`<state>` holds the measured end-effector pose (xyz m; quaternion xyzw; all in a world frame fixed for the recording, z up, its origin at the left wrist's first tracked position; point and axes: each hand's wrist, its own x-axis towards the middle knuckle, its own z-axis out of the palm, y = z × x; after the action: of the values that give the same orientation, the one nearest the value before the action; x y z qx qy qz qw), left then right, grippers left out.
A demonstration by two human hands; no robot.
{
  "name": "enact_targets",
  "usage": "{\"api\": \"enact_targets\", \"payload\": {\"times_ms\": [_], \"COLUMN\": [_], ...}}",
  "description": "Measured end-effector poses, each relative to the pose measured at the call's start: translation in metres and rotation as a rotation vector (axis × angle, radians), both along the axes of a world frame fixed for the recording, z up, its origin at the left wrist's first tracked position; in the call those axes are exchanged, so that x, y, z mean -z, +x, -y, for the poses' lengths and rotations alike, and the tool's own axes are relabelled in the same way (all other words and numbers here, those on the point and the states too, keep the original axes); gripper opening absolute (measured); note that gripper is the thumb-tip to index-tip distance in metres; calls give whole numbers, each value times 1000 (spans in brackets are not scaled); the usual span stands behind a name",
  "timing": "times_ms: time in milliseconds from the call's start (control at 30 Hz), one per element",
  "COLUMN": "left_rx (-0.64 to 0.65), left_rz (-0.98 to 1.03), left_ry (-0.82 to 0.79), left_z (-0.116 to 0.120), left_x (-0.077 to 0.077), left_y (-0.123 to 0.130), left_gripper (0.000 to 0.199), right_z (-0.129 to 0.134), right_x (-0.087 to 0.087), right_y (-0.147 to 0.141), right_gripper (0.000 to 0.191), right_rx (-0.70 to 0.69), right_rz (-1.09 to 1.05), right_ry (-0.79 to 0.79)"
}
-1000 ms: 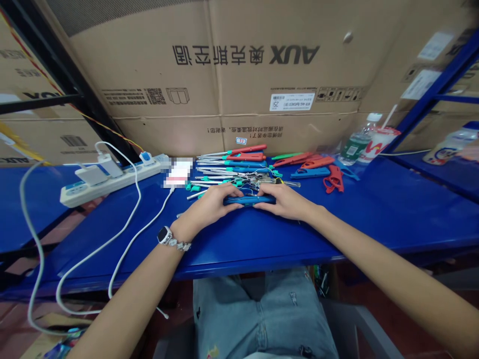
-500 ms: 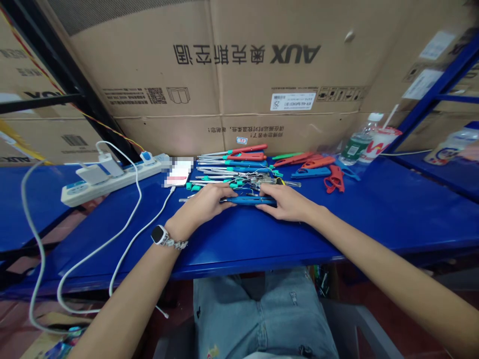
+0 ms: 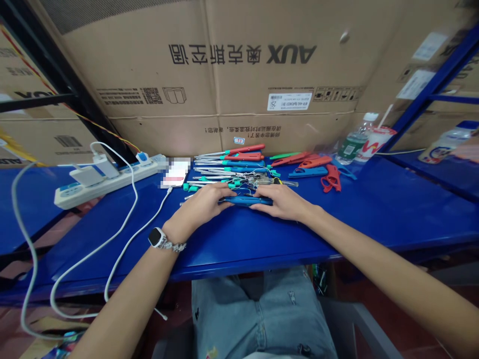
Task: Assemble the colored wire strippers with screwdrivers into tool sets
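Observation:
Near the front of the blue table, both hands hold a blue long-reach lighter lying crosswise, its metal tube pointing left. My left hand is closed round the tube end of the handle, a watch on its wrist. My right hand grips the other end between thumb and fingers. Just behind them lie several lighters with metal tubes, among them one with a red handle. Thin wires and a clear screwdriver handle are by my right fingers. Small inner parts of the held lighter are too small to tell.
Red handle shells and a blue shell lie to the right, before a water bottle and a cup with a straw. A phone, white cables and a power strip are left. A large carton stands behind.
My right hand has shifted slightly along the lighter, its fingers now further over the handle. The whole view has moved a little; the lighter stays in both hands.

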<state>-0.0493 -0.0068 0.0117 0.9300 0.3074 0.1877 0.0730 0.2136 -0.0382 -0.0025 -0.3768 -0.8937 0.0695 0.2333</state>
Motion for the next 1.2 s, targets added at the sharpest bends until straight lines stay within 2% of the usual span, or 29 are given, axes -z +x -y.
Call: {"api": "enact_targets", "payload": {"times_ms": [167,467,600,700,767,867,933,1000,1067,1100,1200], "left_rx": [-20,34,-25,-100,-165,-247,-292,-327,-291,-271,-140], "left_rz": [7,18,-12,4,76,307,506,626,654,732,991], "left_ry": [25,45,103,211,312,397,309,23,-364,-485,-717], "left_z": [2,0,1,4,9,19,24,27,26,24,16], "left_x": [1,2,1,-3,-7,-10,-6,1,8,10,15], "left_y": [0,-2,1,3,3,6,12,22,37,45,69], "left_gripper": [26,23,22,27,34,28,46,56,51,50,52], "right_z": [0,1,0,-1,-2,-1,1,3,5,5,5], "right_x": [1,1,2,3,3,4,5,6,7,7,8], "right_y": [0,-1,-1,-1,-1,-3,-9,-18,-29,-34,-47], "right_gripper": [20,19,21,22,23,23,27,33,40,43,51], "right_rx": [-7,-51,-52,-28,8,89,148,187,183,175,166], "right_rz": [-14,-25,-50,-104,-154,-288,-435,-611,-775,-839,-1009], "right_ry": [-5,-1,11,25,30,12,-53,-184,-358,-427,-585]}}
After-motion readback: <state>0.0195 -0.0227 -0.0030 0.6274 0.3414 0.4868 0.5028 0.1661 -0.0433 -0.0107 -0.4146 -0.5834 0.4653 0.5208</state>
